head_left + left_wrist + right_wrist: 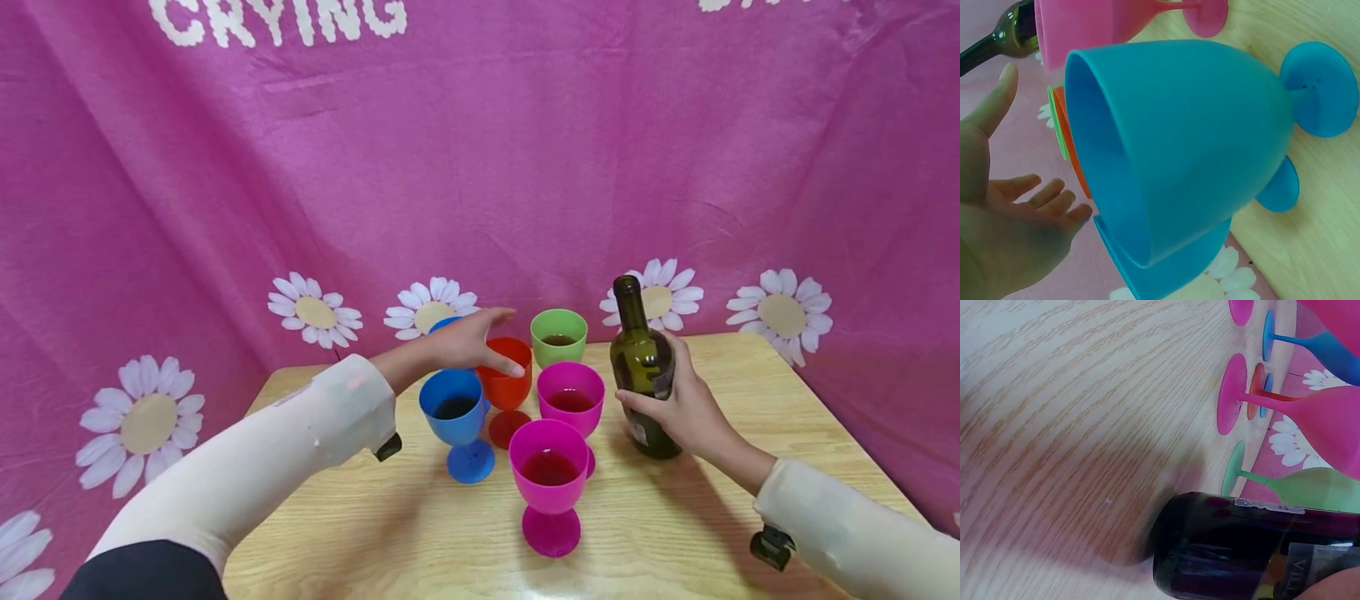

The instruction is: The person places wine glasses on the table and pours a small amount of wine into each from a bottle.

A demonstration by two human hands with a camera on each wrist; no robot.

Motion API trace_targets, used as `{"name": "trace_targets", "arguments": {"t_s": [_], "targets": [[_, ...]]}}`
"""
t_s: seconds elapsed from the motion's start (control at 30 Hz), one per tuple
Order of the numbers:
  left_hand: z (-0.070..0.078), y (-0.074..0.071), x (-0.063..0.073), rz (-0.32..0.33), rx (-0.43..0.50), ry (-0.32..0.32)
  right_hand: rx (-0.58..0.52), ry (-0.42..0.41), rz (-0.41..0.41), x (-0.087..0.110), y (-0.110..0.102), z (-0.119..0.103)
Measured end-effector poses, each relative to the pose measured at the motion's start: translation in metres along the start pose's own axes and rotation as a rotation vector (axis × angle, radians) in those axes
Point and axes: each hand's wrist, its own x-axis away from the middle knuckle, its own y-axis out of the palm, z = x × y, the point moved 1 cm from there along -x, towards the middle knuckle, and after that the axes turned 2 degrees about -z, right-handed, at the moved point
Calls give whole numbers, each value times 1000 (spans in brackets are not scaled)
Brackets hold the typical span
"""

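Observation:
My right hand (693, 408) grips a dark green wine bottle (643, 367) round its body, neck up and leaning slightly left. Whether its base touches the table I cannot tell. My left hand (476, 340) reaches over the orange goblet (512, 392) with thumb and fingers spread, holding nothing. In the left wrist view that hand (1019, 219) is beside the rims of the goblets. The front blue goblet (453, 408), the near pink goblet (551, 467), the other pink goblet (573, 396) and the green goblet (558, 337) contain dark reddish liquid. Another blue goblet (442, 325) is mostly hidden behind my left hand.
The goblets stand close together in the middle of a light wooden table (360, 525). A pink cloth (465, 167) with white daisies and lettering hangs behind the table and along its sides.

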Motion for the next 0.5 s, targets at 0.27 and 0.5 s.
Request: {"name": "trace_targets", "arguments": {"t_s": [0.27,0.5], "targets": [[-12,5,3,-20,2,42,6,5,-6,0,-1,-1],[-20,9,3,2,4,22,4,-6,0,1,-1,-2]]}}
